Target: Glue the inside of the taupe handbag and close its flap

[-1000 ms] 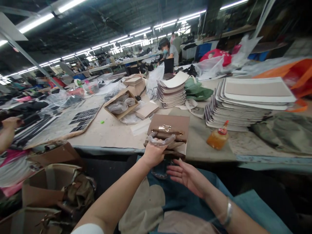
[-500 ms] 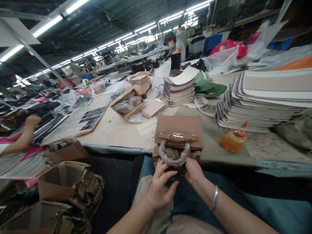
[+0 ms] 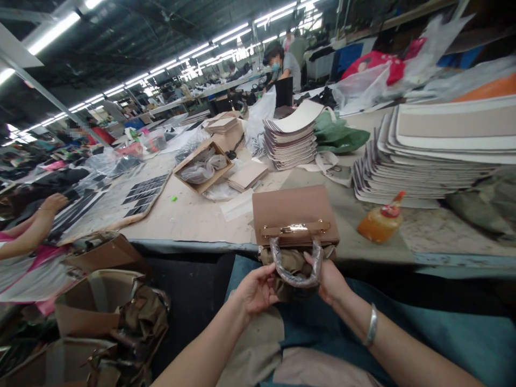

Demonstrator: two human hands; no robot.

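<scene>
A tan-brown handbag point(image 3: 296, 207) lies at the table's front edge, its flap up on the tabletop and its gold-coloured clasp strip point(image 3: 296, 229) toward me. A curved handle point(image 3: 297, 279) wrapped in clear plastic hangs toward my lap, over crumpled olive lining point(image 3: 292, 257). My left hand point(image 3: 258, 288) pinches the bag at the left side of the handle, thumb and forefinger together and the other fingers curled. At the handle's right side my right hand point(image 3: 331, 280) grips the bag, some fingers hidden behind the handle and lining. The right wrist wears a silver bangle.
A glue bottle point(image 3: 381, 221) with a red tip stands right of the bag. Behind are stacked panels point(image 3: 427, 166), a curved stack point(image 3: 290, 142) and an open box point(image 3: 203, 167). Unfinished bags point(image 3: 100, 301) sit low left, near a co-worker's arm point(image 3: 36, 226).
My left hand has gone from loosely spread fingers below the handle to a pinch at its left side. The handle has shifted slightly right and down; the flap has tilted a little.
</scene>
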